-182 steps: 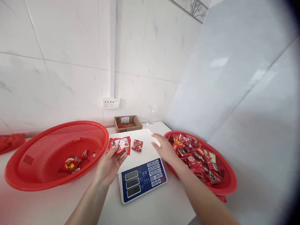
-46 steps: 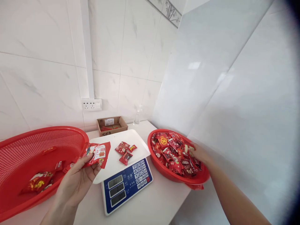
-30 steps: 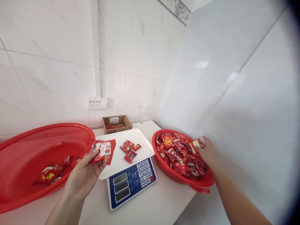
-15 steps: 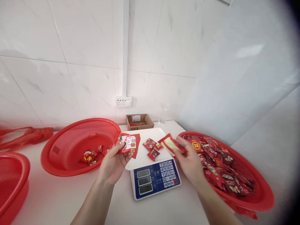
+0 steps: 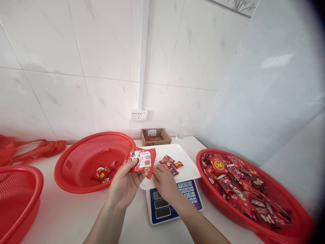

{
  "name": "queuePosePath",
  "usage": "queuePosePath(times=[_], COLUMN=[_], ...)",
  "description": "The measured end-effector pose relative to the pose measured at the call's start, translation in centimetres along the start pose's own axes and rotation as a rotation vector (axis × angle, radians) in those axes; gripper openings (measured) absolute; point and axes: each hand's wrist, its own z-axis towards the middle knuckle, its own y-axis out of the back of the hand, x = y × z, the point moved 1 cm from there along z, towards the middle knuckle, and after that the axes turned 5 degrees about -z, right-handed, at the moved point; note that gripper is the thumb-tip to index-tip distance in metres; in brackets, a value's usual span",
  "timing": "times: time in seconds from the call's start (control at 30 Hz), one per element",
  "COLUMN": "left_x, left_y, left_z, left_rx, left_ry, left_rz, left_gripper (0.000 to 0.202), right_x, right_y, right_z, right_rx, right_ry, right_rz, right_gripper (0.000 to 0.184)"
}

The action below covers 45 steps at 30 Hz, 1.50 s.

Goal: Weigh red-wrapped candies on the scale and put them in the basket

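Note:
My left hand (image 5: 123,188) grips a red printed snack packet (image 5: 145,162), its thumb across the front. Close beside the packet's right edge, my right hand (image 5: 164,183) has its fingers drawn together. What lies between those fingertips, if anything, is hidden. Both hands are at the front left of the white tray (image 5: 189,172) on a digital scale (image 5: 175,210). Beyond my right hand, a red patterned packet (image 5: 167,159) and a small red-and-yellow packet (image 5: 178,164) lie on the tray, with a dark red packet (image 5: 174,171) partly covered.
On the right stands a red basket (image 5: 302,217) heaped with red packets. A red basket (image 5: 63,176) at left holds several packets; another basket (image 5: 35,184) sits nearer. A cardboard box (image 5: 156,138) and a clear plastic object (image 5: 180,133) stand by the wall, red netting (image 5: 48,149) far left.
My right hand has moved left, from the tray's right side to the packet in my left hand. The red-and-cream packet it carried no longer shows. The view has shifted slightly.

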Motion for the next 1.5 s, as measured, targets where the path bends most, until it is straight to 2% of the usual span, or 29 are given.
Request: queuePosePath(times=[0.17, 0.33, 0.67, 0.87, 1.1, 1.5], left_x=[0.0, 0.2, 0.3, 0.2, 0.3, 0.4], left_y=[0.0, 0.3, 0.4, 0.2, 0.4, 0.2], left_z=[0.1, 0.3, 0.3, 0.3, 0.3, 0.3], left_rx=[0.013, -0.001, 0.0, -0.005, -0.003, 0.008], left_ry=[0.002, 0.018, 0.022, 0.015, 0.018, 0.028], left_rz=[-0.001, 0.001, -0.002, -0.001, 0.011, -0.002], left_gripper=[0.019, 0.016, 0.014, 0.016, 0.015, 0.017], right_x=[-1.3, -2.4, -1.6, -1.9, -1.3, -1.3], right_y=[1.0, 1.1, 1.3, 0.9, 1.4, 1.5], right_z=[-0.3, -0.8, -1.0, -1.0, -0.7, -0.4], right_rx=[-0.019, 0.059, 0.153, 0.12, 0.273, 0.316], right_ry=[-0.025, -0.058, -0.086, -0.108, -0.161, -0.188], right_rz=[-0.048, -0.125, -0.106, -0.111, -0.145, -0.288], right_gripper=[0.02, 0.026, 0.026, 0.046, 0.041, 0.043])
